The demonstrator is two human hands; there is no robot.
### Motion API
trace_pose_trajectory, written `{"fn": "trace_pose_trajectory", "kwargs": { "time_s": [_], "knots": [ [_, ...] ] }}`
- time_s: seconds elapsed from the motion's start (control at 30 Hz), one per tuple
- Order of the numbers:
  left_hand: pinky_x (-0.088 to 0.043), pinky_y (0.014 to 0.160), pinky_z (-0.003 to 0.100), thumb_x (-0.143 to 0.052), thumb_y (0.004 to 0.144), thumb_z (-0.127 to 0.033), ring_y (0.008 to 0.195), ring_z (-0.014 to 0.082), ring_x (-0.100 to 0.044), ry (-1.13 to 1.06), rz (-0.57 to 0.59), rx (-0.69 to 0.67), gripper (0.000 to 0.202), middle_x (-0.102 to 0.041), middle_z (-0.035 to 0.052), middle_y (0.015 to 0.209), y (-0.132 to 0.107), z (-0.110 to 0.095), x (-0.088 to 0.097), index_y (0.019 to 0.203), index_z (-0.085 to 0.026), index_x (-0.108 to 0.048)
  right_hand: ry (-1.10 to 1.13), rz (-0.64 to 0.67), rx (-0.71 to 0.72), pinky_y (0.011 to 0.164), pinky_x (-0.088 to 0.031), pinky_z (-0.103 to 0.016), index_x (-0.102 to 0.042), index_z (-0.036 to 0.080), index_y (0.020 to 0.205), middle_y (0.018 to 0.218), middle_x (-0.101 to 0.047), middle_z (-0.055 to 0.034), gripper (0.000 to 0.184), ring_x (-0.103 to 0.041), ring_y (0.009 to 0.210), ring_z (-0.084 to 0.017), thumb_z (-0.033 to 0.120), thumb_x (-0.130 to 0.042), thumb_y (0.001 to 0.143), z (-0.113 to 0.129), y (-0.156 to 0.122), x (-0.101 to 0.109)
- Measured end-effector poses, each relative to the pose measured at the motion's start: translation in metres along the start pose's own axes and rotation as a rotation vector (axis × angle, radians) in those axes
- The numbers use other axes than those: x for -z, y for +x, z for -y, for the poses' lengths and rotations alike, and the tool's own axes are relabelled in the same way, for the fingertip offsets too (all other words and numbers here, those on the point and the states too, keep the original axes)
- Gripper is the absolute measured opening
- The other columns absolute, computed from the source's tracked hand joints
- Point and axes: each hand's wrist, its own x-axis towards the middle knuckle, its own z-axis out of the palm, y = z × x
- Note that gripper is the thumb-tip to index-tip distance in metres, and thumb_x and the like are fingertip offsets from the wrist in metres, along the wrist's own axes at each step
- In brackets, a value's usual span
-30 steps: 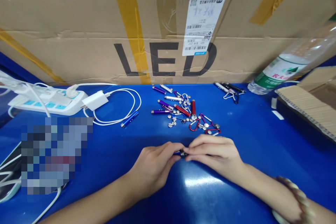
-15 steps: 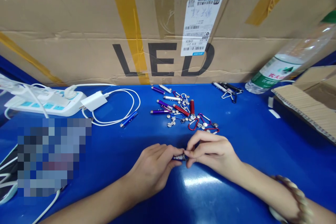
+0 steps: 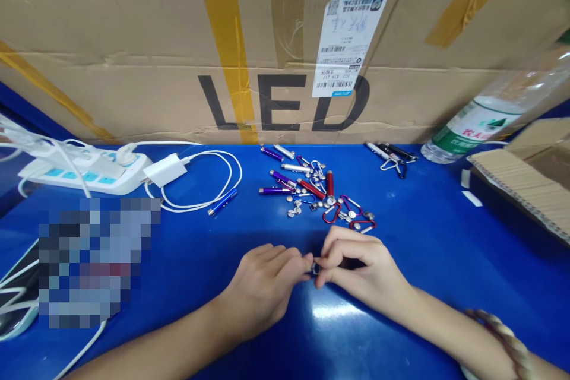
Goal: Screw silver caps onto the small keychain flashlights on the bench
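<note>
My left hand and my right hand meet fingertip to fingertip low on the blue table. Between them they pinch a small dark mini flashlight, mostly hidden by the fingers. Just beyond the hands lies a pile of small flashlights, carabiner clips and button cells in purple, red and silver. A lone blue flashlight lies to the left of the pile. My right wrist wears a bead bracelet.
A big cardboard box marked LED walls off the back. A white power strip with charger and cable sits left. Black flashlights, a tilted plastic bottle and an open carton are on the right.
Both hands stayed together on the small flashlight. My right fingers curled in tighter, and less of the flashlight shows between the fingertips than before.
</note>
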Motion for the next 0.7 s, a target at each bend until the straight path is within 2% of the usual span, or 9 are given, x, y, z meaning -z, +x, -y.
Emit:
{"fn": "trace_pose_trajectory", "kwargs": {
  "time_s": [0.13, 0.33, 0.47, 0.63, 0.7],
  "knots": [
    [-0.036, 0.047, 0.023, -0.039, 0.087, -0.012, 0.051, 0.0102, -0.052, 0.022, -0.015, -0.013, 0.015, -0.060, -0.0003, 0.065, 0.0026, -0.0001, 0.0017, 0.080, -0.014, -0.052, -0.026, -0.006, -0.134, 0.049, -0.043, -0.020, -0.057, 0.015, 0.050, 0.057, -0.056, 0.0008, 0.024, -0.054, 0.052, -0.008, 0.028, -0.071, 0.065, 0.0001, -0.0018, -0.0023],
    [-0.040, 0.052, 0.023, -0.038, 0.088, -0.014, 0.058, 0.0109, -0.057, 0.049, -0.041, -0.024, 0.017, -0.063, 0.0002, 0.069, 0.0033, 0.0003, 0.0028, 0.086, -0.015, -0.055, -0.024, 0.064, -0.281, 0.050, -0.041, -0.021, -0.056, 0.015, 0.051, 0.058, -0.057, 0.0007, 0.027, -0.053, 0.053, -0.009, 0.033, -0.071, 0.064, -0.0036, -0.0013, -0.0003],
    [-0.041, 0.054, 0.024, -0.040, 0.087, -0.013, 0.060, 0.0112, -0.058, 0.046, -0.023, -0.006, 0.015, -0.065, 0.0004, 0.074, 0.0017, 0.0015, 0.0015, 0.089, -0.015, -0.055, -0.009, 0.083, -0.293, 0.048, -0.040, -0.021, -0.055, 0.014, 0.050, 0.057, -0.057, 0.0004, 0.031, -0.052, 0.052, -0.009, 0.037, -0.069, 0.065, -0.0050, -0.0011, 0.0005],
    [-0.042, 0.055, 0.025, -0.042, 0.086, -0.011, 0.061, 0.0119, -0.058, -0.002, -0.059, 0.020, 0.014, -0.066, 0.0009, 0.077, 0.0030, 0.0013, 0.0021, 0.091, -0.016, -0.054, 0.025, 0.079, -0.306, 0.047, -0.038, -0.020, -0.054, 0.014, 0.050, 0.056, -0.055, 0.0005, 0.033, -0.050, 0.051, -0.008, 0.039, -0.067, 0.067, -0.0048, -0.0012, 0.0013],
    [-0.041, 0.054, 0.024, -0.042, 0.086, -0.012, 0.061, 0.0116, -0.057, -0.016, -0.024, 0.029, 0.017, -0.066, 0.0013, 0.078, 0.0037, 0.0014, 0.0028, 0.097, -0.016, -0.054, 0.025, 0.082, -0.305, 0.047, -0.038, -0.020, -0.054, 0.014, 0.050, 0.056, -0.054, 0.0006, 0.033, -0.050, 0.051, -0.008, 0.039, -0.067, 0.067, -0.0052, -0.0010, 0.0019]
  ]
}}
